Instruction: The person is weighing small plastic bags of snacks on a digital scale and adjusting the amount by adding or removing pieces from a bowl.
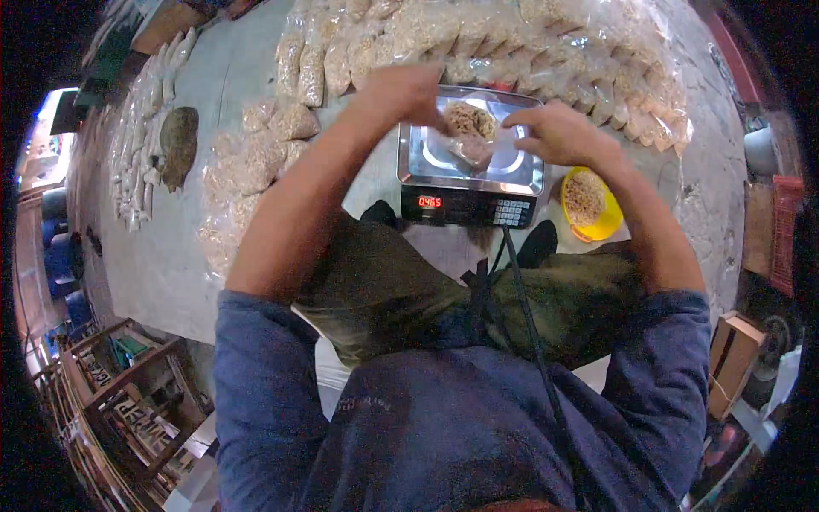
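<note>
An opened clear plastic bag (472,147) with pale, grain-like pieces in it stands on the steel pan of a digital scale (516,175). My left hand (416,96) is at the bag's left rim, smeared by motion, and its fingertips are hard to make out. On the other side, my right hand (559,134) hovers over the pan's right edge, thumb and fingers apart, close to the bag. A yellow bowl (607,224) holding the same kind of pale pieces sits by the scale's right side, below my right wrist.
Rows of filled clear bags (546,55) lie along the far side. More filled bags (247,166) lie left of my left arm, with a brown sack (178,147) beyond. A dark cable (522,299) runs from the scale across my lap. A wooden rack (136,384) stands at lower left.
</note>
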Available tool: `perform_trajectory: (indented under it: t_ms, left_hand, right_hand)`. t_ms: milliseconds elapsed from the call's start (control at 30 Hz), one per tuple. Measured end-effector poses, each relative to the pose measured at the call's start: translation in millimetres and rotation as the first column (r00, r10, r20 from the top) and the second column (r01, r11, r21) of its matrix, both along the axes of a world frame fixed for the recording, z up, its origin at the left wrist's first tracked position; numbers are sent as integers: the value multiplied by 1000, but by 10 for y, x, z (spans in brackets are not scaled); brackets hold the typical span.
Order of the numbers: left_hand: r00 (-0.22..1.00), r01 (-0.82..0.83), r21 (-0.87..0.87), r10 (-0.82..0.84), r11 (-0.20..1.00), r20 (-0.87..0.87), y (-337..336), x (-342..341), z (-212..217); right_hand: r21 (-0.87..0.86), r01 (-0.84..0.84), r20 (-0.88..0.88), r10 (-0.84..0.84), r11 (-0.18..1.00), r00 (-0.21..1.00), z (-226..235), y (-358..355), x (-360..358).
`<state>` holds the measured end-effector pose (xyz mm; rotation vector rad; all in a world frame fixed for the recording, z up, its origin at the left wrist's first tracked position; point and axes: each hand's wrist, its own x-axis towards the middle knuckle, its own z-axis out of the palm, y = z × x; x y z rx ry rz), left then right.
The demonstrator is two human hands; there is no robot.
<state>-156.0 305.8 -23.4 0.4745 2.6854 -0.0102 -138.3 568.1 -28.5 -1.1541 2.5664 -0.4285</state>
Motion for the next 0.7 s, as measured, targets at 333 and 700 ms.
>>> perform_trajectory:
  t_ms: [333,700]
  left_hand:
    - [975,-129,75,141,989,-174,-569,32,233]
    - [971,-113,112,134,987,-198,-699,-15,319]
  right_hand:
    - [-70,168,46,-165,983,985,136,286,-156]
    - [-73,151,47,-147,986,988,128,72,-248]
